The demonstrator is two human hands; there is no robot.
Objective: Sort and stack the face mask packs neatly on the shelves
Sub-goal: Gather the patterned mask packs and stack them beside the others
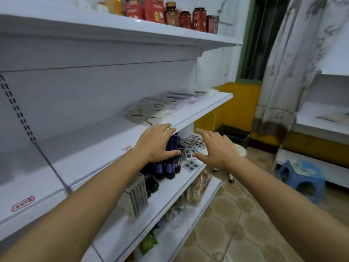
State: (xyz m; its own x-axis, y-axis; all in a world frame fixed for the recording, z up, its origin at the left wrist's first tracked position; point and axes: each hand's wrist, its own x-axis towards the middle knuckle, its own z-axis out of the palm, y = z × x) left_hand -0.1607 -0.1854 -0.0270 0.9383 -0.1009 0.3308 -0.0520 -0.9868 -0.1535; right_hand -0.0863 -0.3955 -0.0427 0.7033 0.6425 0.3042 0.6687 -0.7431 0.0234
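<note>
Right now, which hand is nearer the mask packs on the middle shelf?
Left. The left hand reaches the shelf edge just below the mask packs; the right hand hovers lower and further right, clear of the shelf.

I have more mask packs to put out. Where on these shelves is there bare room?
The middle shelf is bare from its left end up to the face mask packs, which crowd its right end. The shelf below is packed: dark bottles, a grey box, small card packs. Both the left hand and right hand are open.
</note>
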